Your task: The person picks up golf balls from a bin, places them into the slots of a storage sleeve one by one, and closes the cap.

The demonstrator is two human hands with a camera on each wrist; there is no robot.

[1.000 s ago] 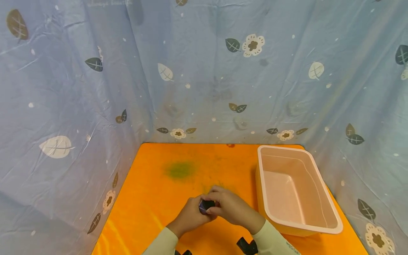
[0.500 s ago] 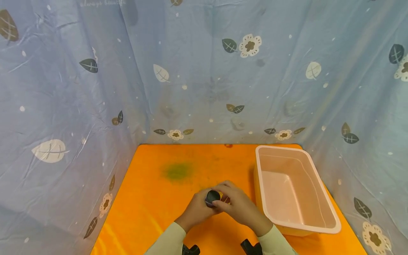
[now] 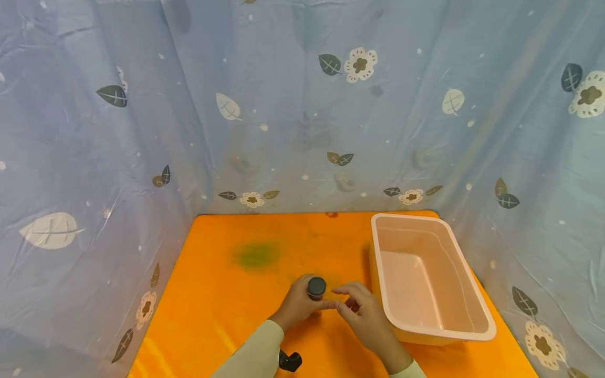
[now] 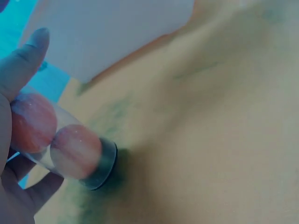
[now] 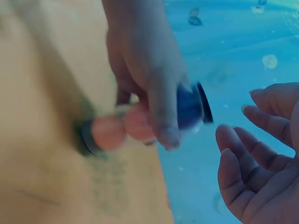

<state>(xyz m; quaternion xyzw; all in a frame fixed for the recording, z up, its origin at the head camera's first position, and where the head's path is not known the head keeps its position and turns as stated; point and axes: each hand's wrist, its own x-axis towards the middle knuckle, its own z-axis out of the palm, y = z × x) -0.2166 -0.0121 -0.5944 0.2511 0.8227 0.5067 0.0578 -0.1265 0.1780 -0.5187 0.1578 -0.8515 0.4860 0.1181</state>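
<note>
My left hand (image 3: 299,306) grips a clear tube with a dark cap (image 3: 316,286). In the left wrist view the clear tube (image 4: 63,140) shows two orange-pink balls inside, and its capped end points toward the lower right. A dark blue thing (image 5: 188,108), perhaps another ball, shows near the tube's other end in the right wrist view, beside a black rim (image 5: 204,102). My right hand (image 3: 366,317) sits just right of the tube with fingers loosely bent and nothing in them. The left thumb reaches out toward the right fingertips in the head view; whether they touch I cannot tell.
A pale pink plastic tub (image 3: 385,278) stands on the right side of the orange table surface (image 3: 222,294). Blue patterned curtain (image 3: 283,121) encloses the back and both sides. A green stain (image 3: 257,255) marks the tabletop.
My right hand has come off the capped end of the tube and moved right. The left hand keeps its grip on the tube. The head view has shifted slightly.
</note>
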